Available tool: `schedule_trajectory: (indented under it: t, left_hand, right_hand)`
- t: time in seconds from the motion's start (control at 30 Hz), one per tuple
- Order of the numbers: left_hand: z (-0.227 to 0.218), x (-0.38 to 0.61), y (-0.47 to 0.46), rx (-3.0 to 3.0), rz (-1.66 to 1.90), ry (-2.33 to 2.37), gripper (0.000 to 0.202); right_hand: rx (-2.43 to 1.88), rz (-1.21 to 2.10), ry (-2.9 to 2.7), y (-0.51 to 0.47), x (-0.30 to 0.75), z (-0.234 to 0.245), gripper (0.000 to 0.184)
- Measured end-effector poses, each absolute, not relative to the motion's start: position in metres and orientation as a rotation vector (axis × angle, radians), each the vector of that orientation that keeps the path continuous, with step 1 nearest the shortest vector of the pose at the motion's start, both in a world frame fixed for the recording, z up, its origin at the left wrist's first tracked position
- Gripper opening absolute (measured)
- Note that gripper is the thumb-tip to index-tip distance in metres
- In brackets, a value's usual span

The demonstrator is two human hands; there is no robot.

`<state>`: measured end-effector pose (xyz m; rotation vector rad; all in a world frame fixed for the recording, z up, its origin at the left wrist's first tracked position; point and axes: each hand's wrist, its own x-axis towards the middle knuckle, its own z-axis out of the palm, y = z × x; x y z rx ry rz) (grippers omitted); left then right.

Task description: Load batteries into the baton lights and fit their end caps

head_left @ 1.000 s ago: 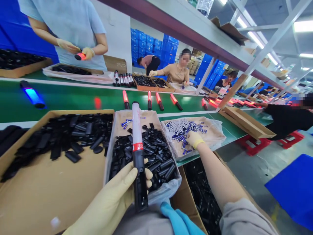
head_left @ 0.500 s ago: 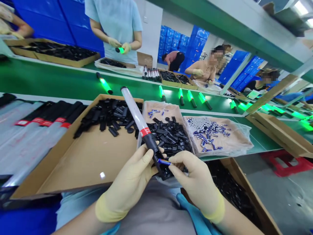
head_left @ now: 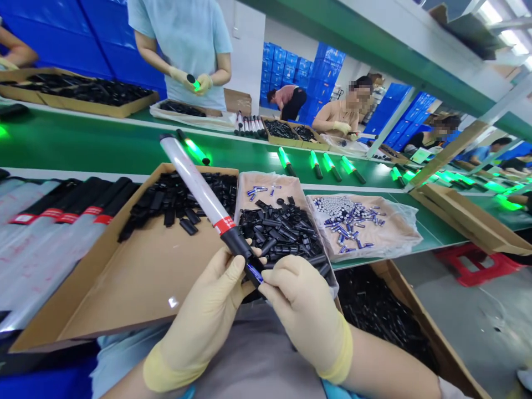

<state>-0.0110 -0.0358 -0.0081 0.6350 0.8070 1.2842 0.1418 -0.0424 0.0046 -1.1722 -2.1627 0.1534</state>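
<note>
My gloved left hand (head_left: 216, 293) is wrapped round the black handle of a light stick (head_left: 195, 183), a clear tube with a red band and a dark cap, tilted up to the left. In the handle's open side lies a blue battery (head_left: 253, 274). Closed in a pinch at the battery's lower end is my gloved right hand (head_left: 303, 310); its fingertips hide that end. Just beyond the hands, a lined tray (head_left: 266, 178) holds black plastic covers (head_left: 274, 227) and a few batteries. Loose blue batteries (head_left: 349, 221) fill part of another lined tray (head_left: 386, 241) to the right.
A cardboard tray (head_left: 124, 293) with black parts sits at left, beside a row of light sticks (head_left: 62, 233). Glowing green sticks (head_left: 315, 164) lie on the green conveyor (head_left: 141, 141). Co-workers stand opposite. A box of black parts (head_left: 386, 305) and a red stool (head_left: 477, 263) are lower right.
The battery has gone from sticking out at an angle to lying along the handle's opening. Both hands and the light stick have shifted left in view, and the stick leans more.
</note>
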Motion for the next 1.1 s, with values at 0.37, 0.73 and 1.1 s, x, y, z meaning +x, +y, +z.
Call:
schedule_trajectory:
  t: [0.37, 0.73, 1.1]
  left_hand:
    - [-0.010, -0.009, -0.020, 0.546, 1.277, 0.911, 0.038]
    - [-0.018, -0.007, -0.017, 0.583, 1.246, 0.949, 0.034]
    - [-0.009, -0.006, -0.016, 0.545, 1.258, 0.970, 0.056]
  right_hand:
    - [-1.639, 0.023, -2.142, 0.005, 0.213, 0.020, 0.031]
    - [-2.456, 0.180, -2.083, 0.128, 0.356, -0.043, 0.028]
    - [-2.399, 0.151, -2.115, 0.121, 0.332, -0.035, 0.015]
